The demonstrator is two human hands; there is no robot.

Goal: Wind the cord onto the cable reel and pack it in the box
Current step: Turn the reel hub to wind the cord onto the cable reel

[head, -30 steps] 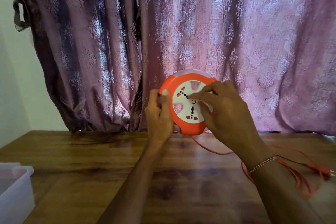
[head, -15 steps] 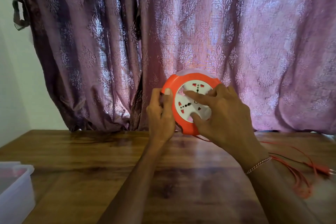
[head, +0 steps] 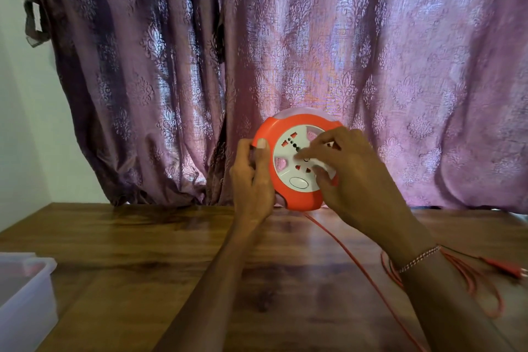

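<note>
1. We hold the reel (head: 288,163) upright above the table (head: 143,251); our left hand (head: 253,180) clamps its orange rim.
2. Our right hand (head: 354,177) presses fingers on its white face.
3. The cord (head: 365,274) trails right across the table; the box (head: 25,294) sits far left.

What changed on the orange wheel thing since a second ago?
The white socket face of the cable reel turned round under the right hand, pulling the orange cord in. The left hand kept gripping the rim; the box stayed put.
</note>
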